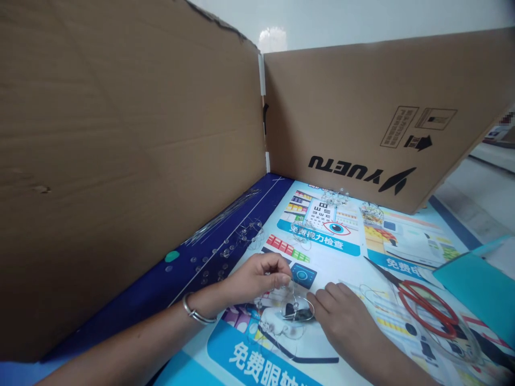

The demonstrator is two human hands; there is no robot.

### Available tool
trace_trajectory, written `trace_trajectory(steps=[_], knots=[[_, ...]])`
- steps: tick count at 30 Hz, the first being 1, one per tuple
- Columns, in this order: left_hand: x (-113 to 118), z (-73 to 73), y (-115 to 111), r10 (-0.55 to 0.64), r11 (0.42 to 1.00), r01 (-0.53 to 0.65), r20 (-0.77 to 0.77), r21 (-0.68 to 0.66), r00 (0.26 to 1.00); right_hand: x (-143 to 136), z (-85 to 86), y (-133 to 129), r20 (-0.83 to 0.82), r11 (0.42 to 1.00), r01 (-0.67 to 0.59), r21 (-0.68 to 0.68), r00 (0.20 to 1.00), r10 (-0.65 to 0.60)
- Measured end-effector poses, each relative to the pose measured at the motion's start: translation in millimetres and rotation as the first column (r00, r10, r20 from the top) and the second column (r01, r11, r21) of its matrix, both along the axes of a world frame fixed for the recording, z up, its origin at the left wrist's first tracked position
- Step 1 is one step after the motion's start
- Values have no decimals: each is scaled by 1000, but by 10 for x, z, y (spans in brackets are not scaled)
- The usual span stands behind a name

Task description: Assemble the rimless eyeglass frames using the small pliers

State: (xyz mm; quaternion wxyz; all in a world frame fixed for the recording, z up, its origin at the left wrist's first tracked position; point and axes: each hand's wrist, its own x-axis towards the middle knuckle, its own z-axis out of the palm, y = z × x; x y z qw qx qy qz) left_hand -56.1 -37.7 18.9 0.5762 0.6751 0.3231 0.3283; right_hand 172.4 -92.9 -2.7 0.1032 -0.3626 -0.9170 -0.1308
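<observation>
My left hand pinches a thin silvery wire between thumb and fingertips. Below the pinch, the wire runs down to a clear bead and a round wire loop. Fingers curled, my right hand is closed at the loop's right side; its grip is hidden. A dark, pointed thing lies behind the loop, and I cannot tell if it is a tool tip or print. Under my hands is a tangle of beaded wire.
Red-handled scissors lie at right near a teal sheet. Loose clear beads, a green piece and straight wires lie along the left. Beaded wire clusters sit farther back. Cardboard walls enclose the printed tabletop.
</observation>
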Motion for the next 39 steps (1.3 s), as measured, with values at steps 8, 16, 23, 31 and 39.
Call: trace_trajectory(steps=[8, 16, 23, 31, 39], knots=[[-17, -33, 28, -13, 1000, 14, 23, -28, 1000, 174, 190, 37, 196, 991, -66, 114, 980, 43], [-21, -69, 49, -16, 999, 17, 5, -27, 1000, 278, 270, 98, 245, 987, -89, 137, 968, 54], [-16, -78, 43, 9, 1000, -9, 5, -9, 1000, 107, 181, 41, 137, 992, -48, 118, 990, 31], [-16, -75, 37, -6, 1000, 6, 15, -4, 1000, 3, 132, 6, 116, 997, -59, 54, 992, 52], [-17, -68, 35, 0, 1000, 0, 19, -8, 1000, 9, 138, -10, 114, 989, -84, 118, 991, 71]])
